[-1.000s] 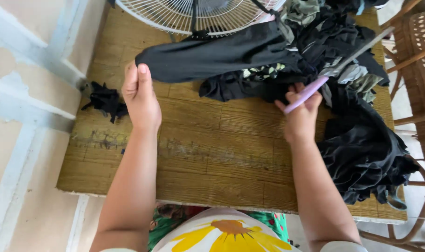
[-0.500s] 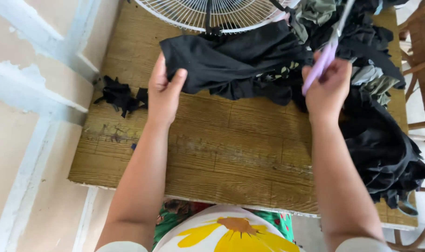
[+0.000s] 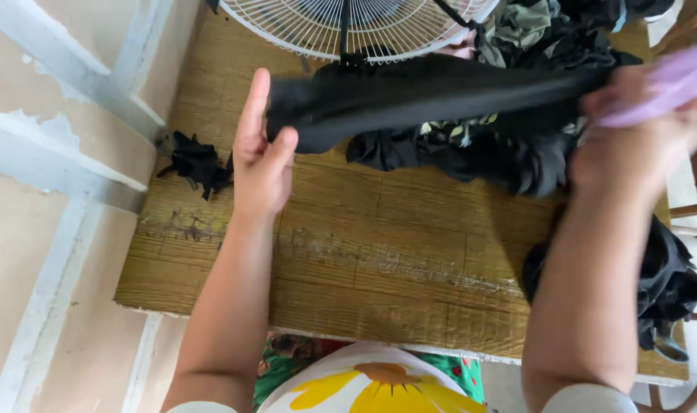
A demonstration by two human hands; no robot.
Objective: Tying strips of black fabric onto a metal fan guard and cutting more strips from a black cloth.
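The left hand (image 3: 260,164), at centre left of the head view, is open, fingers raised, thumb pressing the left end of a long black stretchy fabric strip (image 3: 432,95). That strip runs horizontally across the upper frame, above the brown woven-mat surface (image 3: 363,252). The right hand (image 3: 631,145), blurred at the upper right, grips the strip's other end and a pale purple tool (image 3: 669,80).

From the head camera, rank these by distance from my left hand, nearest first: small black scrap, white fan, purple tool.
1. Small black scrap: just left of the left hand.
2. White fan: above, at the board's far edge.
3. Purple tool: far right, at the right hand.
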